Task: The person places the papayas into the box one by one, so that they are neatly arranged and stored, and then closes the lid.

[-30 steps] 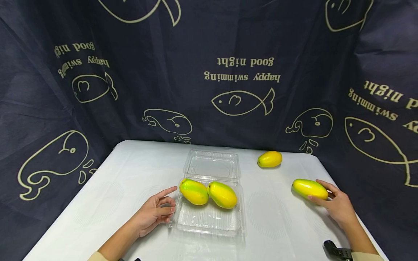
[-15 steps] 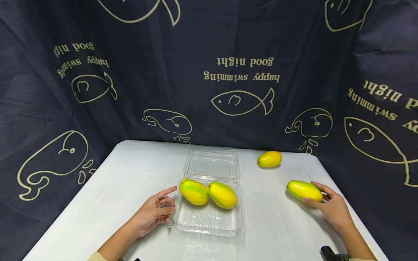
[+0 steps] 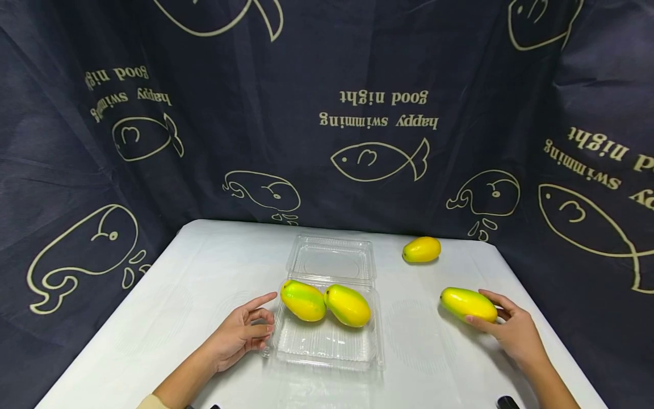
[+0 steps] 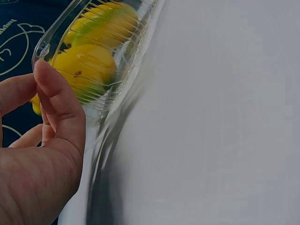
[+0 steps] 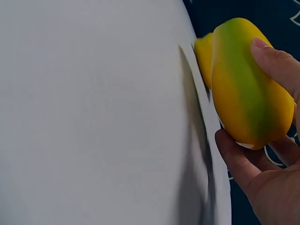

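Note:
My right hand [image 3: 516, 332] holds a yellow-green papaya [image 3: 467, 304] over the right side of the table, thumb on one side and fingers on the other. The right wrist view shows that papaya [image 5: 248, 84] large and tilted in the grip. Two more papayas, a left one [image 3: 304, 300] and a right one [image 3: 348, 305], lie side by side in an open clear plastic clamshell box [image 3: 327, 346]. Close beside the box's left edge, my left hand [image 3: 242, 335] has its index finger extended and the others loosely bent. Its thumb tip meets the box rim [image 4: 43, 49] in the left wrist view.
Another papaya [image 3: 422, 250] lies at the back right of the white-covered table [image 3: 219, 255]. The box's lid [image 3: 332, 258] is folded back flat behind the base. A dark curtain [image 3: 327, 85] with fish drawings hangs along the back and sides.
The right hand has moved left and slightly nearer with its papaya. The left hand, the box and the other papayas stay where they were.

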{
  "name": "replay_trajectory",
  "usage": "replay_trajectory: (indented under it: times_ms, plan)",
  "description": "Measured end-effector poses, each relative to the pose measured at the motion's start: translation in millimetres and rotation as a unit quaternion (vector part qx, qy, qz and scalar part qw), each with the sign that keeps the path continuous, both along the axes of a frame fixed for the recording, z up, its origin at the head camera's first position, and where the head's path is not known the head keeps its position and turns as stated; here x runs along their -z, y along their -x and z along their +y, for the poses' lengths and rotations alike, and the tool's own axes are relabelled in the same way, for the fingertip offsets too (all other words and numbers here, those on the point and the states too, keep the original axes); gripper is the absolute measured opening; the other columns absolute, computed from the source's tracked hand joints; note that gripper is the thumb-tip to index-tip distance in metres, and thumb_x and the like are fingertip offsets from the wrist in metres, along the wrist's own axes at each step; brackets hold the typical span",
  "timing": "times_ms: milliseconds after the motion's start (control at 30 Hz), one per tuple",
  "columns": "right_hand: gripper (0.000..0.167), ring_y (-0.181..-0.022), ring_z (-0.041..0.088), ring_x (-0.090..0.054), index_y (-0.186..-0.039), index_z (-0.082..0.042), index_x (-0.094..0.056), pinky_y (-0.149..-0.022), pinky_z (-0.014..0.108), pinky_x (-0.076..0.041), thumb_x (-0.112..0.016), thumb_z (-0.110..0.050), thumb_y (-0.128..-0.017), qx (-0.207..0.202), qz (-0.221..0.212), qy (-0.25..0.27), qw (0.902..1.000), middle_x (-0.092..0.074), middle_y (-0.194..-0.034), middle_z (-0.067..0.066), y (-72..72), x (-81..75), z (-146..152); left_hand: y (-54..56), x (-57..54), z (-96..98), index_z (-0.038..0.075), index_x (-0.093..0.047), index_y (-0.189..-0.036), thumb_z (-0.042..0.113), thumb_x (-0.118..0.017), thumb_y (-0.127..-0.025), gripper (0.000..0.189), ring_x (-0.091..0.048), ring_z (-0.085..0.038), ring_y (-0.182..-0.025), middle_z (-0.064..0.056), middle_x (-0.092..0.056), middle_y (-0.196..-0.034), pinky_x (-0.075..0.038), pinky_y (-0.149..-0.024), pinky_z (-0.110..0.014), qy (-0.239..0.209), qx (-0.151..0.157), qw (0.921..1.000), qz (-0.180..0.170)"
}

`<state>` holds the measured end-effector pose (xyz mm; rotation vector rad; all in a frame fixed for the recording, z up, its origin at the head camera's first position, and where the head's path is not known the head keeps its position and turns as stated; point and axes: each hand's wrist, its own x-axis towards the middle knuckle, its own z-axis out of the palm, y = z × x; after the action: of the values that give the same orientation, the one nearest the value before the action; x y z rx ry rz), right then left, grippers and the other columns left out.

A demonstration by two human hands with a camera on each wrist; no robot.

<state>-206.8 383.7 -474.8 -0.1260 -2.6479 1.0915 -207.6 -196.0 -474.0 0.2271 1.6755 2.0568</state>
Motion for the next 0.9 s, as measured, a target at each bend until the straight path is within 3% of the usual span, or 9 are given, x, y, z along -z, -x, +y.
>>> replay_trajectory:
  times_ms: [433, 900]
  plan:
    - [0.072, -0.093, -0.021, -0.055, -0.141, -0.007, -0.061, -0.072, 0.007, -0.049, -0.090, -0.031, -0.079, -0.027, 0.011, 0.041, 0.9987, -0.050, -0.112, -0.044, -11.8, -6.1, -24, 0.4, 0.9, 0.1, 0.010, -0.020, -0.163, -0.002, -0.065, -0.095, 0.083, -0.058, -0.008, -0.072, 0.003, -0.057, -0.104, -0.056, -0.064, -0.018, -0.001, -0.001, 1.0000, 0.000]
    - [0.068, -0.092, -0.011, -0.059, -0.138, -0.008, -0.064, -0.073, 0.010, -0.054, -0.091, -0.024, -0.078, -0.045, 0.021, 0.059, 0.9970, -0.058, -0.111, -0.034, -11.7, -4.7, -43, -0.6, 0.4, 0.2, 0.009, -0.018, -0.164, -0.003, -0.064, -0.096, 0.083, -0.059, -0.007, -0.072, 0.003, -0.057, -0.104, -0.057, -0.065, -0.018, -0.003, 0.002, 1.0000, 0.003]
